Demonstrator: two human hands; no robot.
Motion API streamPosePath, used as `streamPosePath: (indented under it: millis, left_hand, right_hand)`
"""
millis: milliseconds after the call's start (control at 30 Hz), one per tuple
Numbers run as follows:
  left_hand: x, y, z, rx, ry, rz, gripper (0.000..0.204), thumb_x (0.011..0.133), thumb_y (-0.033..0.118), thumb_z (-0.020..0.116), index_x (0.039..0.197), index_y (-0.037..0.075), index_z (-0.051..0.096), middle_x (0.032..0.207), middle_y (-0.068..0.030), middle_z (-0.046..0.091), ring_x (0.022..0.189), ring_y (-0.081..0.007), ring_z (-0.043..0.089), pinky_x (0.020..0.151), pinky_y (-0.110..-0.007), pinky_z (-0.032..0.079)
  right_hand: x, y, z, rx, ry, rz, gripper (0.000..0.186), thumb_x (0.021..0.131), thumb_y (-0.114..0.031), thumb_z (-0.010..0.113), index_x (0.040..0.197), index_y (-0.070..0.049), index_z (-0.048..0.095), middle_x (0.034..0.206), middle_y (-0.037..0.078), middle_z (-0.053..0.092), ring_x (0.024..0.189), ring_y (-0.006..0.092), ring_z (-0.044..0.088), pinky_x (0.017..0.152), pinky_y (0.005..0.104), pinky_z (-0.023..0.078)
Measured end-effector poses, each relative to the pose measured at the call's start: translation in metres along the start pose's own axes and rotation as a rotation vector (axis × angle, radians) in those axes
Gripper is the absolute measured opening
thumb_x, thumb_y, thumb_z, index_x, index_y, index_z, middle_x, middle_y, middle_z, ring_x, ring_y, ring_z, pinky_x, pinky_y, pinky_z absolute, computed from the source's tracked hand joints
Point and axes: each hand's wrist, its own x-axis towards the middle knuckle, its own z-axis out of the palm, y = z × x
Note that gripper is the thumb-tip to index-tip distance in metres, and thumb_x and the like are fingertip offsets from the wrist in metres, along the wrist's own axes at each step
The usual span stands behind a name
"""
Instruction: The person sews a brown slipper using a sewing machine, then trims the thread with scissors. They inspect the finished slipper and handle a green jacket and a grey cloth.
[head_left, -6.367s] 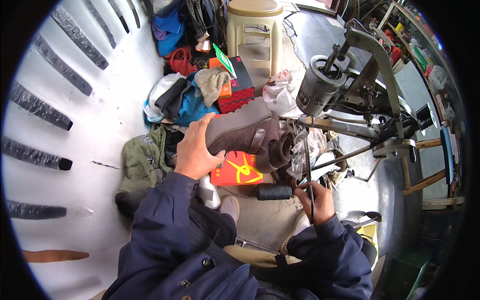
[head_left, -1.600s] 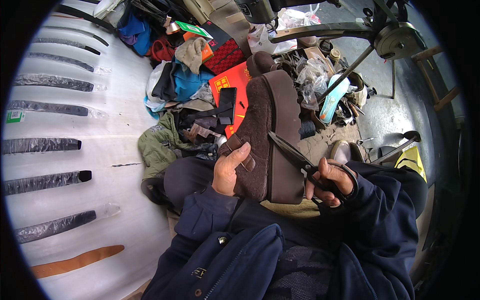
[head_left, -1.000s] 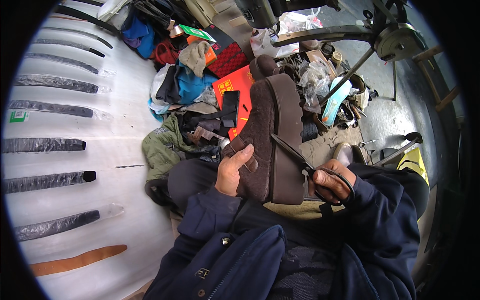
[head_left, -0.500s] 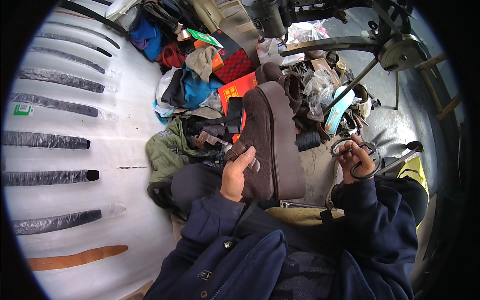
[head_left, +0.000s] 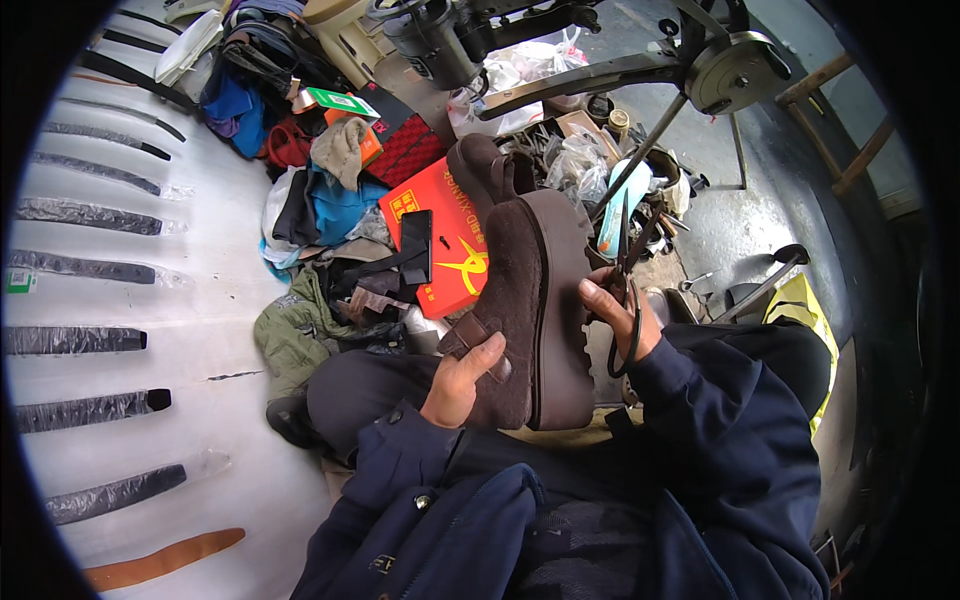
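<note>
My left hand (head_left: 465,380) grips a dark brown fuzzy shoe (head_left: 515,290) with a thick platform sole, the thumb lying by its strap. The shoe stands on end above my lap, its sole facing right. On that side my right hand (head_left: 625,315) is closed round black-handled scissors (head_left: 633,345), their dark blades pointing up. The fingers are close to the sole's edge; I cannot tell whether they touch it. Beyond the held shoe lies a second brown shoe (head_left: 482,168).
A red box (head_left: 460,225) with a phone (head_left: 415,240) on it lies ahead. Cloths and a green garment (head_left: 300,320) are heaped left of it. A sewing machine (head_left: 600,85) stands at the back right, near a pale blue insole (head_left: 622,205). Wrapped belts (head_left: 80,340) line the white surface.
My right hand has moved left toward the sole, and the scissors have turned from lying sideways to blades upward. My left hand still holds the shoe. The whole view has shifted.
</note>
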Motion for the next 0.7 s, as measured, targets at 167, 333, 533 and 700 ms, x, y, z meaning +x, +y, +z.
streamPosePath:
  millis: [167, 333, 533, 700]
  left_hand:
    - [-0.001, 0.004, 0.016, 0.109, -0.211, -0.014, 0.045, 0.104, 0.021, 0.059, 0.144, 0.002, 0.052, 0.122, -0.0041, 0.063, 0.11, -0.0147, 0.059, 0.094, -0.031, 0.046]
    - [0.009, -0.001, 0.033, 0.395, -0.366, 0.329, 0.059, 0.105, 0.023, 0.058, 0.155, -0.003, 0.039, 0.157, -0.0162, 0.044, 0.143, -0.0254, 0.042, 0.118, -0.039, 0.032]
    - [0.004, -0.017, 0.017, 0.171, -0.328, 0.173, 0.079, 0.098, 0.045, 0.071, 0.154, -0.001, 0.039, 0.149, -0.0136, 0.049, 0.136, -0.0241, 0.048, 0.114, -0.039, 0.037]
    - [0.001, -0.024, 0.003, -0.142, -0.228, -0.002, 0.079, 0.096, 0.053, 0.069, 0.15, 0.001, 0.044, 0.129, -0.006, 0.061, 0.113, -0.015, 0.058, 0.098, -0.032, 0.048]
  right_hand:
    - [-0.002, -0.008, -0.001, -0.003, 0.086, -0.015, 0.057, 0.093, -0.041, 0.077, 0.124, 0.003, 0.057, 0.103, 0.007, 0.066, 0.094, 0.0145, 0.061, 0.084, 0.0308, 0.05]
    - [0.0, -0.011, -0.001, 0.15, 0.005, -0.038, 0.057, 0.094, -0.04, 0.075, 0.13, 0.002, 0.06, 0.113, 0.009, 0.069, 0.104, 0.0172, 0.064, 0.092, 0.0324, 0.051]
    - [0.005, -0.004, -0.003, 0.102, -0.103, 0.016, 0.06, 0.096, -0.046, 0.071, 0.132, 0.001, 0.061, 0.113, 0.007, 0.068, 0.103, 0.0149, 0.062, 0.09, 0.0307, 0.049]
    - [0.002, -0.004, 0.006, 0.36, -0.229, 0.127, 0.063, 0.098, -0.046, 0.067, 0.14, 0.0, 0.055, 0.122, 0.007, 0.068, 0.108, 0.0165, 0.064, 0.096, 0.0323, 0.05]
